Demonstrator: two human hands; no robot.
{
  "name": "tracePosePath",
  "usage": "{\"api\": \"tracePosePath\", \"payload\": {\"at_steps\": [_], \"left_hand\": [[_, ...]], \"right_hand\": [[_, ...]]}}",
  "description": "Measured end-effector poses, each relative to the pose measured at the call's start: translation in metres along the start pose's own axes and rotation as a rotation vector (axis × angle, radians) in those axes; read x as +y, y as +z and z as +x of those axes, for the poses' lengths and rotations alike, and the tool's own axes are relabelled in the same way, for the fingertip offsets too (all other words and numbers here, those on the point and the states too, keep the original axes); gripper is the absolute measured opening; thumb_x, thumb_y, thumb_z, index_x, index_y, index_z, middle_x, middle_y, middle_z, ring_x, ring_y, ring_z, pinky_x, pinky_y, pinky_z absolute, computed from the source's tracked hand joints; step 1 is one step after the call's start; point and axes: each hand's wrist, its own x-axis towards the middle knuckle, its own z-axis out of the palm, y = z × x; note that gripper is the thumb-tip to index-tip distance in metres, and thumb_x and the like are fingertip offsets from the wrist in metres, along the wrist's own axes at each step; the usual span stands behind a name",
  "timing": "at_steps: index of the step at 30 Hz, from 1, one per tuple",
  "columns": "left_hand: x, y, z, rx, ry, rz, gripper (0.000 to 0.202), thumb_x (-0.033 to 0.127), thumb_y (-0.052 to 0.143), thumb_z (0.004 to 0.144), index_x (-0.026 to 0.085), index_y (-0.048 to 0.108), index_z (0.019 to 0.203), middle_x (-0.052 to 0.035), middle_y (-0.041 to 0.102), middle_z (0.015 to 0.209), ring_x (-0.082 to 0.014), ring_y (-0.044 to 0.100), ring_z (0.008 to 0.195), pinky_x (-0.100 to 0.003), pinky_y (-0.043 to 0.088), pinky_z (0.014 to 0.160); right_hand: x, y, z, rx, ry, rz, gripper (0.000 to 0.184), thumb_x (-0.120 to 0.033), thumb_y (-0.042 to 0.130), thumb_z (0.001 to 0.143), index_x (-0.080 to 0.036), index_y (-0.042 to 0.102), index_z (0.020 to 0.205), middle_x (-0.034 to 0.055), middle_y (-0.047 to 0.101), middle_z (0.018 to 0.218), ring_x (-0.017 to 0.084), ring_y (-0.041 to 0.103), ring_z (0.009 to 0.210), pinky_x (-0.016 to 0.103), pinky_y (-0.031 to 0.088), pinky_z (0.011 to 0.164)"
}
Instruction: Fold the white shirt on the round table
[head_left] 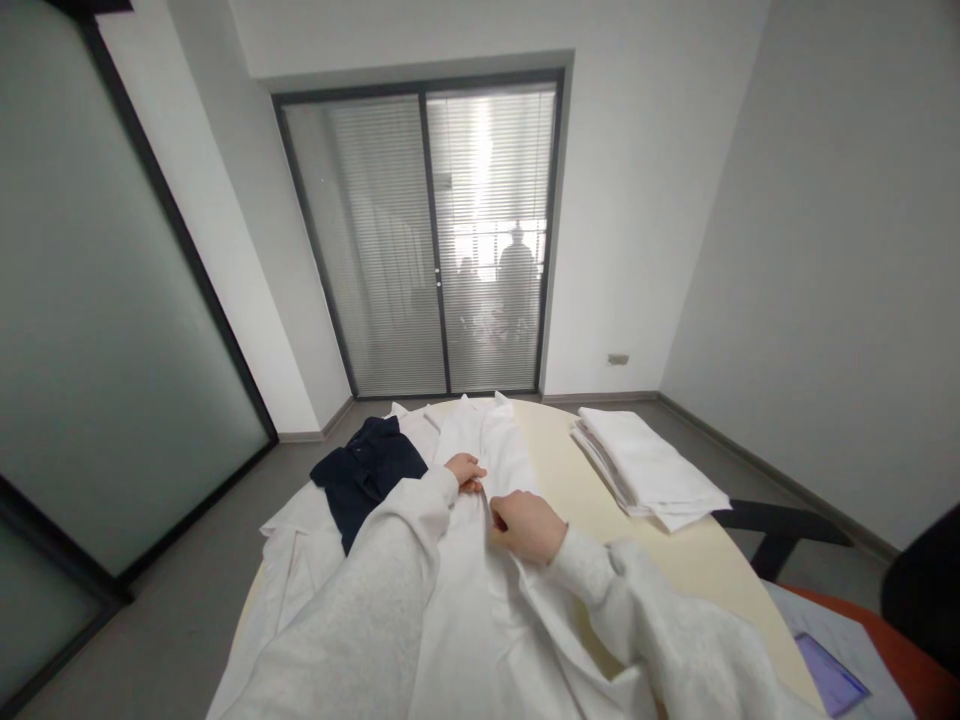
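Head view, single frame. A white shirt (480,560) lies spread lengthwise along a round cream table (570,480), its collar end toward the far edge and its near end running off the bottom of the frame.

Left hand (466,470): resting on the white shirt at mid-length, fingers curled and close together, tips pressed into the cloth at a fold line. Whether cloth is pinched between them cannot be told; the sleeve covers the wrist.

Right hand (526,526): just beside the left hand, slightly nearer to the camera, on the same shirt. Fingers bent inward and bunched on a crease of fabric; the grip looks closed on the cloth, back of the hand up.

Both forearms wear light grey sleeves.

Surroundings: a dark navy garment (367,478) lies on the left part of the table, overlapping white fabric beneath it. A stack of folded white cloths (645,465) sits on the right part, well apart from the hands. Sliding glass door with blinds (431,240) stands behind the table; dim silhouettes of people show through it.
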Motion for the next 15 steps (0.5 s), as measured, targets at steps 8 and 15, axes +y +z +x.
{"api": "tracePosePath", "payload": {"at_steps": [8, 15], "left_hand": [[0.0, -0.003, -0.014, 0.261, 0.53, 0.985, 0.043, 0.047, 0.047, 0.08, 0.026, 0.05, 0.117, -0.0073, 0.047, 0.129, -0.0242, 0.04, 0.121, -0.041, 0.031, 0.099], [-0.014, 0.003, -0.005, -0.01, 0.535, 1.096, 0.047, 0.042, 0.038, 0.086, 0.038, 0.032, 0.132, 0.0044, 0.02, 0.146, -0.0197, 0.012, 0.135, -0.053, 0.006, 0.106]], "right_hand": [[0.005, 0.017, 0.012, -0.085, -0.142, 0.309, 0.019, -0.028, 0.047, 0.078, -0.016, 0.062, 0.074, 0.0026, 0.063, 0.068, 0.012, 0.054, 0.063, 0.022, 0.038, 0.062], [0.015, 0.049, 0.013, 0.22, -0.286, 0.131, 0.044, -0.036, 0.052, 0.079, -0.02, 0.05, 0.119, 0.0148, 0.033, 0.136, 0.028, 0.028, 0.124, 0.045, 0.025, 0.098]]}}
